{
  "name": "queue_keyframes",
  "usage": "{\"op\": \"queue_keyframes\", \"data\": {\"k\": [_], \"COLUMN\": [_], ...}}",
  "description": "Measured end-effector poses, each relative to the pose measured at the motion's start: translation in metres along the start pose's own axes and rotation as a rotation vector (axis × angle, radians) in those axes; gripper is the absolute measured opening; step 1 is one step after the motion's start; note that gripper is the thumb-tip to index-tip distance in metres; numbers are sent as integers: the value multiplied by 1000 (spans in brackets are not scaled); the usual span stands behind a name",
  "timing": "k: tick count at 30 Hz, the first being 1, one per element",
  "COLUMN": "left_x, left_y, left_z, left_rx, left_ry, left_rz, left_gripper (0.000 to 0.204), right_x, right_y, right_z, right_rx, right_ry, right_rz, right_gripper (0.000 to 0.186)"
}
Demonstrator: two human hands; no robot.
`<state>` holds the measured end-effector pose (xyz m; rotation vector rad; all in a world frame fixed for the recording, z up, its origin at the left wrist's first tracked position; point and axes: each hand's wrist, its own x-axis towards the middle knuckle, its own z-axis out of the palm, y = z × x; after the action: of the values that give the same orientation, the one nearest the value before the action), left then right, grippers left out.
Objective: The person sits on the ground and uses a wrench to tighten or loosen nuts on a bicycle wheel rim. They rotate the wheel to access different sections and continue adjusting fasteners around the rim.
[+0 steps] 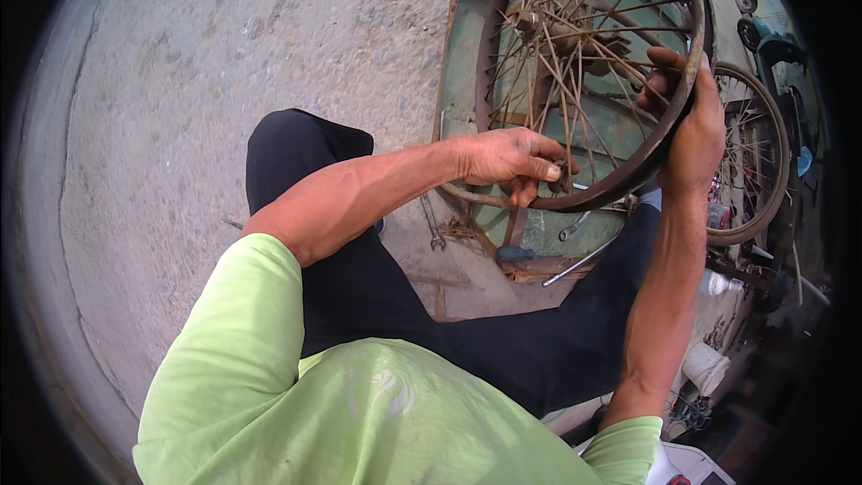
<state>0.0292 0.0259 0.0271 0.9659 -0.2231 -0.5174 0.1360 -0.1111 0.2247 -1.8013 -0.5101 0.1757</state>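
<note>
A rusty spoked wheel stands tilted before me, its hub and many thin spokes browned with rust. At the near part of the rim, my left hand pinches a spoke end between thumb and fingers; the exact spot is partly hidden by the fingertips. My right hand wraps around the rim's right side, its fingers reaching inward among the spokes.
A green metal panel lies beneath the wheel. Close to my legs are wrenches, a blue-handled screwdriver and a metal rod. Another wheel, a plastic bottle and a white container are at right.
</note>
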Motion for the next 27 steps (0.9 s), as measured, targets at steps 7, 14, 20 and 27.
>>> {"op": "queue_keyframes", "data": {"k": [7, 14, 20, 27], "left_x": [-3, -3, -3, 1], "left_y": [21, 15, 30, 14], "left_z": [22, 9, 29, 12], "left_rx": [198, 84, 801, 597], "left_ry": [180, 124, 414, 357], "left_rz": [-3, -61, -39, -187], "left_gripper": [38, 39, 51, 55], "right_x": [10, 0, -22, -50], "right_y": [-3, 2, 14, 38], "right_z": [-1, 1, 7, 7], "right_rx": [34, 55, -56, -4], "right_ry": [32, 35, 99, 58], "right_rz": [53, 23, -45, -105], "right_gripper": [57, 57, 59, 58]}}
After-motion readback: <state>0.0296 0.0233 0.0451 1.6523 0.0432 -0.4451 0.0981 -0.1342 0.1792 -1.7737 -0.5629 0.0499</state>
